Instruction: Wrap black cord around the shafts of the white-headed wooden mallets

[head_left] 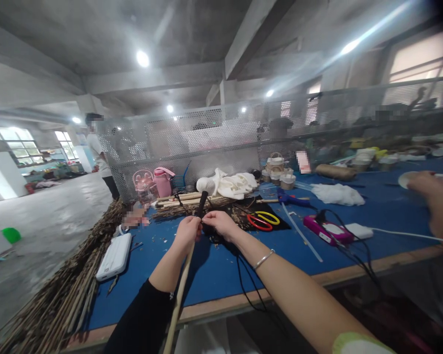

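My left hand [187,232] is closed around a pale wooden stick [180,290], which slants up and away from the table's near edge. Above that grip, black wrapping [202,200] covers the stick's far end. Close beside it my right hand [221,225] pinches black cord, its fingertips almost touching the left ones. A dark clump of this cord [208,229] hangs under the fingers, and loops trail below my right forearm. Just beyond both hands lie pale sticks and thin twigs [173,209]. Scissors [260,221] with red and yellow handles rest right of my hands.
A white power bank [113,258] and a long twig bundle [77,260] lie left. To the right are a blue glue gun [293,198], a clear strip [304,241] and a purple device [327,230] with cables. A co-worker's blurred hand [437,194] reaches in. Mesh panels stand behind.
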Motion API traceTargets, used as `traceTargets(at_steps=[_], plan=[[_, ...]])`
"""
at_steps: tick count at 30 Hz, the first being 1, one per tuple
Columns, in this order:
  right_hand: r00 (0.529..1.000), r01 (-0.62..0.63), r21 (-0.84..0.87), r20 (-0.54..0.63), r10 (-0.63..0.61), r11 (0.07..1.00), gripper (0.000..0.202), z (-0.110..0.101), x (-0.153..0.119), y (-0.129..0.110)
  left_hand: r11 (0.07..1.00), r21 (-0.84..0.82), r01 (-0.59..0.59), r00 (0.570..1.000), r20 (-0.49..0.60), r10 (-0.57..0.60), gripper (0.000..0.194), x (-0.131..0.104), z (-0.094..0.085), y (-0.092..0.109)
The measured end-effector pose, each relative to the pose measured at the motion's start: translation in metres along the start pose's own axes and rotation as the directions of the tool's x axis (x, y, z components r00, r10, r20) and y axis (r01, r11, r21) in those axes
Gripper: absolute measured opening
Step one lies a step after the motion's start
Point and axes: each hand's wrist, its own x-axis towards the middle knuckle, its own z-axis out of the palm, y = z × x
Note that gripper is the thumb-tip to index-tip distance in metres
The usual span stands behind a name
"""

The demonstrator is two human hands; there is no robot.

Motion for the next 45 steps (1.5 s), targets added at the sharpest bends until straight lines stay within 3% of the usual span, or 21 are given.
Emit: traceTargets(at_steps=[5,8,11,15,19,22,24,27,31,37,45], plan=[[0.998,0.054,0.013,-0.04,-0.054,0.998,0.016,0.0,0.002,0.001,0.982,-0.19,0.004,0.999,0.034,0.003,0.01,-0.005,0.002,0.007],[1.0,0.01,0.076,-0.005,-0.009,0.997,0.018,0.003,0.0,-0.002,0.977,-0.212,-0.032,0.999,0.031,0.039,0.011,-0.008,0.005,0.009],[0.986,-0.092,0.192,0.151,0.063,0.977,0.024,0.0,-0.003,-0.006,0.971,-0.235,-0.043,0.992,0.105,0.07,0.015,-0.01,0.008,0.008],[0.927,-0.193,0.311,0.37,0.069,0.931,0.034,-0.014,-0.003,-0.008,0.953,-0.301,-0.027,0.984,0.157,0.078,0.022,-0.011,0.015,0.002],[0.923,-0.184,0.325,0.381,0.05,0.928,0.031,-0.022,-0.001,-0.007,0.987,-0.131,-0.092,0.992,0.078,0.103,0.025,-0.01,0.021,-0.006],[0.953,-0.155,0.279,0.296,0.069,0.948,0.028,-0.021,-0.001,-0.007,0.954,0.11,-0.279,0.959,-0.011,0.282,0.028,-0.01,0.021,-0.01],[0.957,-0.158,0.243,0.277,0.088,0.957,0.025,-0.02,0.0,-0.007,0.914,0.228,-0.335,0.931,-0.07,0.358,0.029,-0.01,0.019,-0.011],[0.95,-0.167,0.218,0.297,0.098,0.962,0.024,-0.021,0.0,-0.007,0.941,0.237,-0.24,0.959,-0.094,0.268,0.031,-0.012,0.014,-0.008],[0.954,-0.147,0.18,0.285,0.092,0.973,0.025,-0.023,0.001,-0.006,0.988,0.117,-0.095,0.993,0.085,0.086,0.037,-0.011,0.004,-0.002],[0.931,-0.212,0.186,0.337,0.14,0.96,0.027,-0.024,-0.002,-0.009,0.996,-0.072,0.05,0.965,0.262,-0.029,0.04,-0.007,-0.003,-0.003],[0.902,-0.241,0.294,0.42,0.102,0.925,0.034,-0.026,-0.003,-0.008,0.947,-0.238,0.215,0.898,0.429,-0.096,0.022,-0.01,-0.001,-0.003]])
